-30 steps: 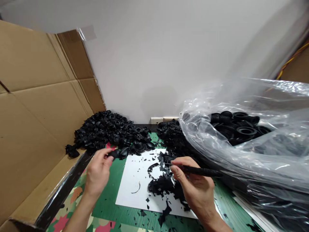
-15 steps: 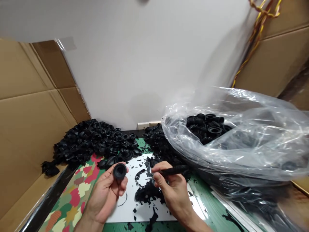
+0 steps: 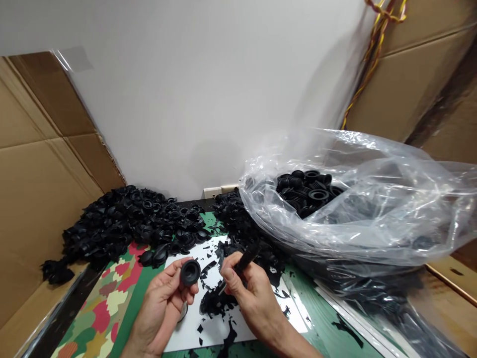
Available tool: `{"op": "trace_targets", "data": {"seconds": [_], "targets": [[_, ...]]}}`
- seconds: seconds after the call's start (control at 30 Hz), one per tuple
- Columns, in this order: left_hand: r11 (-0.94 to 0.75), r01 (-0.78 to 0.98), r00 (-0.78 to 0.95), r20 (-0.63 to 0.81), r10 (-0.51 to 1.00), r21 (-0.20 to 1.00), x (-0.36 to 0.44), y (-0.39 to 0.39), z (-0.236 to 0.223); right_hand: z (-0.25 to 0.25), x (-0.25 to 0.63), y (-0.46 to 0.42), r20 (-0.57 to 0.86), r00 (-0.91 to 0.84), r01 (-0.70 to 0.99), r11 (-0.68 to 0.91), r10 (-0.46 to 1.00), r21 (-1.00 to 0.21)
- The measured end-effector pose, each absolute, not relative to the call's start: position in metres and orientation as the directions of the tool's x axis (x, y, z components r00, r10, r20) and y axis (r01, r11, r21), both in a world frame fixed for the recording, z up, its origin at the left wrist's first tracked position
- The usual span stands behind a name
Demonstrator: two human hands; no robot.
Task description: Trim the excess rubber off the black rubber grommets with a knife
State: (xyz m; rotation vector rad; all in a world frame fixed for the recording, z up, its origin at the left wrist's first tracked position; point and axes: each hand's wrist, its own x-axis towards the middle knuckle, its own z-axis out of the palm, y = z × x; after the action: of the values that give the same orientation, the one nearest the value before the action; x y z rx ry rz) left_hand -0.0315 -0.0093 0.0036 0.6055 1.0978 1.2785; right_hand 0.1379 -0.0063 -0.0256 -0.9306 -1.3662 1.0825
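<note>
Between the thumb and fingers of my left hand [image 3: 164,303] is a round black rubber bellows [image 3: 190,272], its hollow open end facing me. My right hand [image 3: 251,293] grips a slim black-handled tool [image 3: 249,256] like a pen, with a thin metal tip pointing down and to the left. The tip is apart from the bellows. Under both hands lies a white sheet [image 3: 208,330] scattered with black rubber scraps [image 3: 214,301].
A heap of black rubber parts [image 3: 122,219] stands at the left, beside a cardboard panel [image 3: 37,189]. More scraps [image 3: 238,214] pile up behind the sheet. At the right, a clear plastic bag [image 3: 357,238] holds several black bellows [image 3: 305,191]. The green tabletop [image 3: 324,318] shows below it.
The bellows has turned so its open end shows wider. The tool in my right hand has swung from nearly level to steeply slanted, its tip now downward. The view has shifted slightly right.
</note>
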Motion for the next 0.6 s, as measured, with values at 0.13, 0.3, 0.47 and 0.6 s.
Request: {"op": "trace_targets", "data": {"seconds": [0.13, 0.3, 0.47, 0.6], "targets": [[0.254, -0.442, -0.107, -0.332, 0.937, 0.86, -0.0318, -0.0089, 0.0032, -0.0236, 0.1385, -0.0068, 0.283, -0.093, -0.009, 0.284, 0.954, -0.959], [0.263, -0.448, -0.115, -0.347, 0.931, 0.855, -0.0331, -0.007, -0.0011, -0.0194, 0.1399, -0.0081, 0.293, -0.102, 0.028, 0.297, 0.951, -0.954], [0.251, -0.451, -0.139, -0.345, 0.928, 0.857, -0.0319, -0.0044, -0.0029, -0.0182, 0.1383, -0.0087, 0.236, -0.102, -0.008, 0.236, 0.966, -0.972], [0.239, -0.459, -0.158, -0.343, 0.926, 0.856, -0.0306, -0.0052, -0.0031, -0.0221, 0.1348, -0.0078, 0.194, -0.088, -0.056, 0.189, 0.977, -0.98]]}}
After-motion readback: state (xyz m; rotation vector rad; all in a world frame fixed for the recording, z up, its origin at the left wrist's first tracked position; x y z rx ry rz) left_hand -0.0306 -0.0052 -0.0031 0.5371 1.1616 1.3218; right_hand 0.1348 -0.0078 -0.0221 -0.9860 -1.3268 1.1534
